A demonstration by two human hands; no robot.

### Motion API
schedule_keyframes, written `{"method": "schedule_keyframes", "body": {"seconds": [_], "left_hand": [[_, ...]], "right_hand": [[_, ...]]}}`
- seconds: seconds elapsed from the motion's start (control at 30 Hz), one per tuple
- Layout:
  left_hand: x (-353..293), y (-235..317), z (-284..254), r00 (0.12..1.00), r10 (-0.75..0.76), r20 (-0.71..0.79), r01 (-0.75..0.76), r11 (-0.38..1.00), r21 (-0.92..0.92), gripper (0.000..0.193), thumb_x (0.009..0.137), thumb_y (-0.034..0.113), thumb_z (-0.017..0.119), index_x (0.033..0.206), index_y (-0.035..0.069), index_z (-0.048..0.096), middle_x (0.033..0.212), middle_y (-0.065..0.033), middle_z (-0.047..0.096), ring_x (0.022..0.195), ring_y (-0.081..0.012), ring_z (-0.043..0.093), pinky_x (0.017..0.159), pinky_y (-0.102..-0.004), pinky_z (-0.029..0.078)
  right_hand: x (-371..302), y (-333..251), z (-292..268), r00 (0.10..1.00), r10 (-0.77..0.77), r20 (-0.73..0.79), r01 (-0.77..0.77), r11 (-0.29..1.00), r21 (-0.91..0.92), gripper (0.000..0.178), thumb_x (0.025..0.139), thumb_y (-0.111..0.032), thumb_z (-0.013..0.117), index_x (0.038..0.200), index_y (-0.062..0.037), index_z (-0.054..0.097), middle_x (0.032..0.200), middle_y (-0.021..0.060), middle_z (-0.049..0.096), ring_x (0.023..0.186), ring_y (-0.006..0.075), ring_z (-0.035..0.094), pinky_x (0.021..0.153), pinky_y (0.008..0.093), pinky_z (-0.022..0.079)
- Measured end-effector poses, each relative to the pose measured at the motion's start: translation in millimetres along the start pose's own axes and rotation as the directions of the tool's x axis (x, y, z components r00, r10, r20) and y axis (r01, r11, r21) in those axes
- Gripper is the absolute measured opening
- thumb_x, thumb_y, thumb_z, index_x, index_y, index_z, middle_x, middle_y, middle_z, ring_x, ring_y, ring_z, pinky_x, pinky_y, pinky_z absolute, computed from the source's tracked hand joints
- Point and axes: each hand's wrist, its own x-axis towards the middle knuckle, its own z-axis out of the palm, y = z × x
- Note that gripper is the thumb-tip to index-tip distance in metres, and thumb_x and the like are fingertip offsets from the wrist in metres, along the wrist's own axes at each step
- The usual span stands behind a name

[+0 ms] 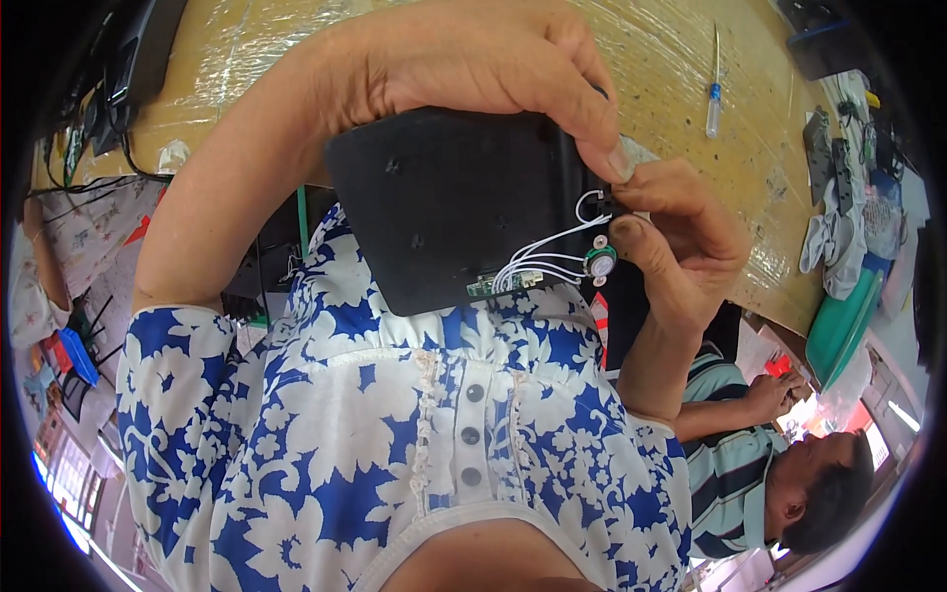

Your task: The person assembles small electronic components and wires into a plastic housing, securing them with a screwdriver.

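Head view: left hand [473, 69] clenched on black panel [454, 207], right hand [671, 247] pinching small round part [600, 261] on white wires [543, 257] — mid-fitting; next needs careful seating.

workshop | film-wrapped bench [681, 59] | screwdriver [713, 94] | co-worker [760, 464] seated nearby

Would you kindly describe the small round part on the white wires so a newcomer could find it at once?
Start at the flat black panel held in both hands. White wires run from its lower right corner to a small round disc by the right hand. Its green ring and pale centre single it out.
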Motion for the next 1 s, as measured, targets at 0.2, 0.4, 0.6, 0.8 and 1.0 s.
{"method": "schedule_keyframes", "body": {"seconds": [0.2, 0.4, 0.6, 0.8, 1.0], "left_hand": [[2, -3, -4, 0.995, -0.027, 0.097, 0.033, 0.998, -0.060, 0.016, 0.091, 0.015, 0.073, 0.095, 0.000, 0.075, 0.085, -0.0008, 0.072, 0.076, -0.0069, 0.062, 0.070, -0.0215, 0.048], [2, -6, -5, 0.978, -0.043, 0.206, 0.068, 0.991, -0.114, 0.017, 0.091, 0.015, 0.072, 0.092, -0.001, 0.075, 0.080, -0.0003, 0.071, 0.073, -0.0070, 0.060, 0.068, -0.0219, 0.047], [0, -9, -2, 0.983, -0.027, 0.183, 0.046, 0.994, -0.098, 0.016, 0.089, 0.014, 0.073, 0.090, -0.002, 0.075, 0.077, 0.0010, 0.069, 0.072, -0.0065, 0.058, 0.067, -0.0224, 0.045], [2, -21, -1, 0.983, 0.023, 0.179, -0.004, 0.994, -0.106, 0.016, 0.089, 0.014, 0.072, 0.088, -0.002, 0.075, 0.076, 0.0017, 0.068, 0.072, -0.0063, 0.057, 0.068, -0.0227, 0.045], [-7, -22, 4, 0.991, 0.037, 0.125, -0.039, 0.999, 0.011, 0.018, 0.093, 0.018, 0.071, 0.095, 0.001, 0.077, 0.081, 0.0019, 0.071, 0.074, -0.0058, 0.058, 0.070, -0.0223, 0.046]], "right_hand": [[-2, -6, 8, 1.000, -0.003, -0.024, 0.002, 0.999, -0.049, 0.018, 0.072, 0.011, 0.074, 0.090, 0.0080, 0.069, 0.091, 0.0170, 0.068, 0.085, 0.0229, 0.065, 0.078, 0.0307, 0.049], [5, -9, 11, 0.986, -0.160, 0.054, 0.165, 0.981, -0.103, 0.020, 0.068, 0.013, 0.071, 0.087, 0.0061, 0.069, 0.088, 0.0180, 0.067, 0.080, 0.0224, 0.066, 0.072, 0.0285, 0.052], [10, -7, 8, 0.951, -0.243, 0.192, 0.274, 0.949, -0.156, 0.026, 0.063, 0.014, 0.071, 0.088, 0.0048, 0.069, 0.087, 0.0172, 0.066, 0.075, 0.0221, 0.065, 0.066, 0.0280, 0.052], [10, -12, 6, 0.953, -0.200, 0.228, 0.248, 0.946, -0.207, 0.025, 0.063, 0.014, 0.072, 0.086, 0.0053, 0.069, 0.086, 0.0161, 0.066, 0.073, 0.0216, 0.065, 0.065, 0.0274, 0.051], [5, -13, 12, 0.981, -0.116, 0.155, 0.152, 0.959, -0.240, 0.023, 0.064, 0.017, 0.072, 0.084, 0.0051, 0.068, 0.085, 0.0156, 0.066, 0.072, 0.0193, 0.065, 0.063, 0.0258, 0.050]]}}
